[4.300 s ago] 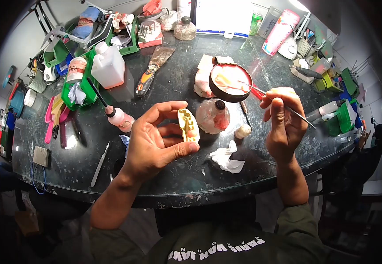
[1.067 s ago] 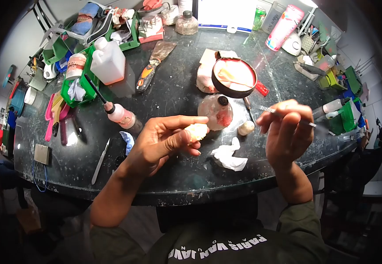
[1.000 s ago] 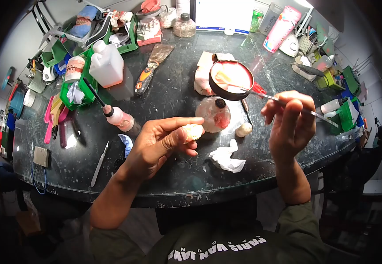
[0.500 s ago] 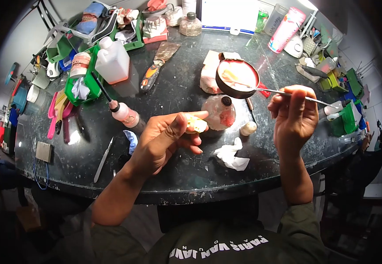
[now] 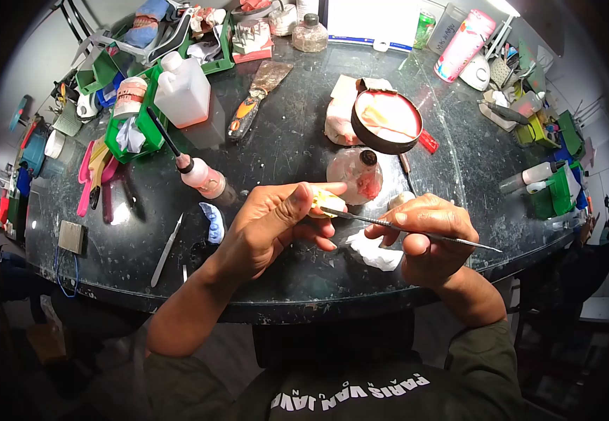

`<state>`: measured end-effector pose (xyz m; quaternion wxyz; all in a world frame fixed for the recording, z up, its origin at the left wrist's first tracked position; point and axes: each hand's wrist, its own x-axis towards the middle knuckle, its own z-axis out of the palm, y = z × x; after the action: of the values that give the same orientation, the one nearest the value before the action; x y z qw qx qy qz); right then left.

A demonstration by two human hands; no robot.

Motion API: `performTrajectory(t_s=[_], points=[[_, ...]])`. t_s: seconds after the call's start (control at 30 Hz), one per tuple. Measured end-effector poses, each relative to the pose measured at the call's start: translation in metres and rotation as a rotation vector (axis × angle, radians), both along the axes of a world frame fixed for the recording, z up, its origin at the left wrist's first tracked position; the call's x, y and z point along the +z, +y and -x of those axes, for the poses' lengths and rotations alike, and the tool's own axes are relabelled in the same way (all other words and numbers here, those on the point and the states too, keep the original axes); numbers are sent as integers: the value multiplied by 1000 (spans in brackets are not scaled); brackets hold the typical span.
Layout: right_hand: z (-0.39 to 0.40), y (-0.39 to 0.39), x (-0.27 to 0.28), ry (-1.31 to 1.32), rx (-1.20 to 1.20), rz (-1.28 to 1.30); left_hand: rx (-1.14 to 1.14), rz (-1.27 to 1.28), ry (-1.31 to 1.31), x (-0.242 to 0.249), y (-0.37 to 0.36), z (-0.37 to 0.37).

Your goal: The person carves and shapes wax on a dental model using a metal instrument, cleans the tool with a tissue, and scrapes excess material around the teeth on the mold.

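My left hand [image 5: 273,224] pinches a small yellowish-white piece [image 5: 327,203] between thumb and fingers. In my right hand [image 5: 434,235] is a thin metal tool [image 5: 452,239], held like a pen, with its tip against the piece. Just beyond them stands a round glass bottle [image 5: 350,177] with a black top. Behind it, a round dark tin of pink wax [image 5: 387,121] rests tilted against a pinkish block [image 5: 339,123]. A crumpled white tissue [image 5: 373,251] lies below my right fingers, which partly hide a small pale knob [image 5: 401,199].
On the left are a pink bottle with a brush [image 5: 202,177], a blue moulded piece [image 5: 212,223], a knife [image 5: 167,250], a scraper [image 5: 259,98], a white jug [image 5: 183,91] and a green bin [image 5: 136,137]. A pink can [image 5: 464,45] stands at the back right.
My right hand has moved down and left from the wax tin, bringing the metal tool's tip to the small piece. My left hand still holds the piece, slightly further right in view.
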<state>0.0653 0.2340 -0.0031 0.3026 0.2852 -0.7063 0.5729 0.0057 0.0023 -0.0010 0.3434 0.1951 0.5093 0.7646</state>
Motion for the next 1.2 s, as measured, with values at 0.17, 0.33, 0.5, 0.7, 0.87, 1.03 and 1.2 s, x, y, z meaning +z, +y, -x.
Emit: performTrajectory(t_s=[0.17, 0.33, 0.5, 0.7, 0.87, 1.03, 1.2], points=[[-1, 0, -1, -24, -4, -35, -5, -10, -2, -2, -1, 0], [0, -3, -2, -42, -1, 32, -21, -16, -10, -2, -1, 1], [0, -1, -3, -47, 12, 38, -15, -19, -6, -2, -1, 0], [-1, -1, -2, -16, 9, -16, -10, -20, -5, -2, -1, 0], [1, -1, -1, -24, -5, 3, -11, -9, -3, -1, -1, 0], [1, 0, -2, -28, -14, 2, -6, -4, 7, 1, -1, 0], [0, -2, -3, -39, -16, 34, -6, -4, 13, -1, -1, 0]])
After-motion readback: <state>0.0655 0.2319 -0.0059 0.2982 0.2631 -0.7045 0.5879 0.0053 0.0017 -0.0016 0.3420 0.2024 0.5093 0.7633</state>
